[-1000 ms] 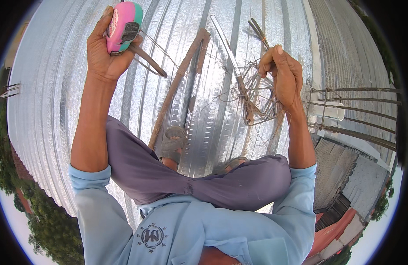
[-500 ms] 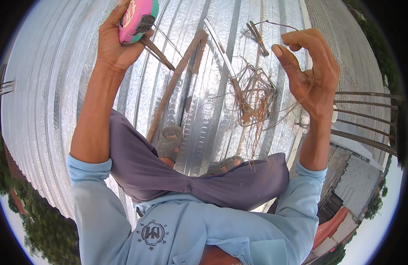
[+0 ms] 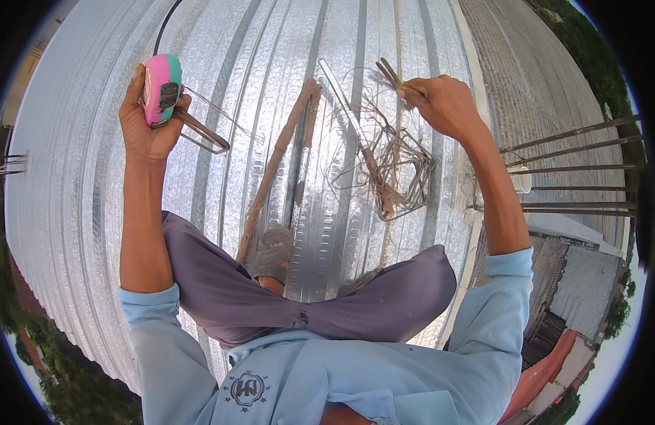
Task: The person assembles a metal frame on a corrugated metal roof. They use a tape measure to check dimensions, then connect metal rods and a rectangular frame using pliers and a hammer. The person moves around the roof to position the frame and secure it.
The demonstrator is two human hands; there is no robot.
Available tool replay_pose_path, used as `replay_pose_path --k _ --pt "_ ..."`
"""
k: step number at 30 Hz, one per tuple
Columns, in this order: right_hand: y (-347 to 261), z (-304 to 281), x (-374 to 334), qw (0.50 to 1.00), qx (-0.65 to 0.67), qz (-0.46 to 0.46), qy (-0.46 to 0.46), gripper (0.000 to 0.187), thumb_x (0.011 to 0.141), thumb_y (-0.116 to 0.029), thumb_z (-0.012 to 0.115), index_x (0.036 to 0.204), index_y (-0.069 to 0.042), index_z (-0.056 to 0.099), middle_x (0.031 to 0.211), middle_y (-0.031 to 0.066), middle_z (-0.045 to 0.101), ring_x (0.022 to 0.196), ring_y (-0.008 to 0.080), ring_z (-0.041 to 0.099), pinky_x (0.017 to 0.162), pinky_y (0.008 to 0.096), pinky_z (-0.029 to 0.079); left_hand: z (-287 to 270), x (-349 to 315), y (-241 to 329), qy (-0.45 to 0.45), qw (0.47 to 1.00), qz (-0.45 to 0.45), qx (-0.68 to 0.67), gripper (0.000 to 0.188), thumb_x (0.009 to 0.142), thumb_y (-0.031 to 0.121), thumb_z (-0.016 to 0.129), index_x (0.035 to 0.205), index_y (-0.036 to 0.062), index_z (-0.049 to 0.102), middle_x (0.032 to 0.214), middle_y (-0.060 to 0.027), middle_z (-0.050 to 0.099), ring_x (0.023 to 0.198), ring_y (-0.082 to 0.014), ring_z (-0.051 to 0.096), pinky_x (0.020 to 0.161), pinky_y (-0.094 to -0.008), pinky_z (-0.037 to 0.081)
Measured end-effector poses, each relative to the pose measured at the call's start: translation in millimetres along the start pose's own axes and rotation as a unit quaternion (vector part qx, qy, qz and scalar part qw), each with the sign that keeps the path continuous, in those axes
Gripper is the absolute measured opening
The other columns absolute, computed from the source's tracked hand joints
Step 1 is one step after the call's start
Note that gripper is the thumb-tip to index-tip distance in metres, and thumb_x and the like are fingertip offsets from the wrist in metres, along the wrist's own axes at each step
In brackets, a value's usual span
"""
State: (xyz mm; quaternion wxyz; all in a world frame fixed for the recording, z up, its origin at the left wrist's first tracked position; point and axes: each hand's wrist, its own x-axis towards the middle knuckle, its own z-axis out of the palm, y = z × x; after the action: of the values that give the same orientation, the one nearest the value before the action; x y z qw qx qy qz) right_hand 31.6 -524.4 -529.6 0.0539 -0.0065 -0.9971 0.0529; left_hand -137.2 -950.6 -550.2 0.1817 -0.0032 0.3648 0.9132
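Left hand (image 3: 147, 120) raised, clenched around a pink-and-green tape measure (image 3: 161, 88) plus a bent rusty steel stirrup (image 3: 203, 132). Right hand (image 3: 444, 105) extended, pinching thin tie wires (image 3: 388, 74) above a tangled wire bundle (image 3: 398, 170) lying on the corrugated metal roof (image 3: 93, 212).

Corrugated metal roof (image 3: 93, 142) carries all; on it lie a rusty bar (image 3: 274, 166), a metal strip (image 3: 345, 106), tangled wire (image 3: 398, 170).

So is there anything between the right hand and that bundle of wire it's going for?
Nothing visible. The right hand already grips the top of the wire bundle, which hangs down over the metal roof. The left hand is off to the side, holding a tape measure.
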Motion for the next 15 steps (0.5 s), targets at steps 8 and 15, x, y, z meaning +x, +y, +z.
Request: replay_pose_path --k 8,15 --pt "-12 7 13 0.998 -0.008 0.014 0.068 0.035 0.094 -0.043 0.062 0.1 -0.013 0.08 0.076 0.0164 0.071 0.083 0.0343 0.07 0.075 0.0458 0.053 23 -23 -19 0.007 0.997 -0.01 0.071 0.032 0.098 0.036 0.063 0.108 0.0046 0.064 0.105 -0.0211 0.069 0.072 -0.018 0.064 0.061 -0.0291 0.049" --pt "-83 17 41 0.992 0.039 0.123 0.01 0.04 0.093 -0.04 0.063 0.089 -0.002 0.076 0.081 0.0209 0.071 0.087 0.0352 0.07 0.077 0.049 0.052 52 -29 -61 -0.064 0.992 -0.102 0.044 0.027 0.097 0.032 0.065 0.109 0.0083 0.062 0.115 -0.0243 0.067 0.099 -0.026 0.069 0.077 -0.0376 0.058"
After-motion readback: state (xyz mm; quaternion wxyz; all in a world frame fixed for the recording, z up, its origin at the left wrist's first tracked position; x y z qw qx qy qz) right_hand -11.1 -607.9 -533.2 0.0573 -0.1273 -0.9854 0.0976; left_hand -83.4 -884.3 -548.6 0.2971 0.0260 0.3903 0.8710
